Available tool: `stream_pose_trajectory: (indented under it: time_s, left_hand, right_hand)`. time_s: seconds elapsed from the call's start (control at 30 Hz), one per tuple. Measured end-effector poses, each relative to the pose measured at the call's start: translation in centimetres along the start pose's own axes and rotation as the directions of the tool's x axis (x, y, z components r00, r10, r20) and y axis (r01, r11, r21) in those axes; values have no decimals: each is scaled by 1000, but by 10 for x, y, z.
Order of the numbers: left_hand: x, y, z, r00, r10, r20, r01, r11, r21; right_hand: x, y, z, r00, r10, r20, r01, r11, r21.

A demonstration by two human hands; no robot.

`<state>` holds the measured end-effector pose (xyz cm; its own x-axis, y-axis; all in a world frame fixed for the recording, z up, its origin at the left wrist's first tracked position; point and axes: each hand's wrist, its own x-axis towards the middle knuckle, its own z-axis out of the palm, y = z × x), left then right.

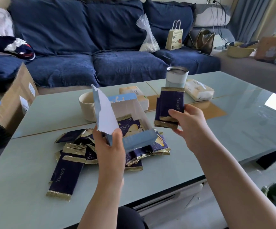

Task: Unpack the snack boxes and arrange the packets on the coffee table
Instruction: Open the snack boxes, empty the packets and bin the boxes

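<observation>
**Snack box held open, packets in hand above the coffee table**

1. Nearest on the pale green coffee table (26, 200) lies a loose heap of packets (77, 156), dark navy with gold crimped ends. The closest one (64, 177) reads "Yuogee" in gold along its length; the same word shows on a packet further into the heap.

2. The left hand (108, 146) holds the snack box (127, 123) above the heap. The thumb and fingers are curled round the box's near-left corner, at the base of the torn-open flap (105, 113), which stands upright with its white inner face showing. The box is light blue outside and white inside. More packets lie in it; one shows part of the "Yuogee" lettering and a picture of pale crisps.

3. The right hand (186, 124) pinches a small stack of packets (169, 108), thumb on the front face, fingers curled behind. The stack stands nearly upright, clear of the table, right of the box. Its front packet reads "Yuogee".

4. Behind the box: a cream cup (86, 104), a white tumbler (176, 76) and two tissue packs (198, 90) printed "Face".

5. On the blue sofa (84, 47) stand a clear plastic bag (148, 37) and a paper bag (174, 37) marked "BREAD". A cardboard carton (16, 100) sits at the table's left end
</observation>
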<state>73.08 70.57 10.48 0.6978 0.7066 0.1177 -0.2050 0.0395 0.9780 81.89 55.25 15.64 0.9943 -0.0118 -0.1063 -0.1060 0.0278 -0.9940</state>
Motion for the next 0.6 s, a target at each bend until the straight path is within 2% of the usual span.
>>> stream_pose_trajectory:
  time_s: [0.07, 0.2, 0.37, 0.53, 0.6]
  left_hand:
    - [0, 2, -1, 999, -29, -35, 29, 999, -14]
    - [0, 5, -1, 997, -56, -51, 56, 998, -10]
    - [-1, 4, 0, 997, -72, -32, 72, 997, 7]
    - [-1, 4, 0, 998, -68, -2, 68, 998, 13]
    - [-2, 3, 0, 998, -57, 20, 56, 998, 38]
  right_hand:
    - [7, 3, -7, 999, -27, -44, 22, 994, -109]
    - [15, 23, -6, 999, 35, 6, -30, 935, -353]
    - [18, 41, 2, 995, 56, 77, -10, 867, -498]
    - [21, 44, 4, 990, -50, 131, 132, 647, -751]
    - [20, 42, 5, 987, -69, 149, 158, 630, -761]
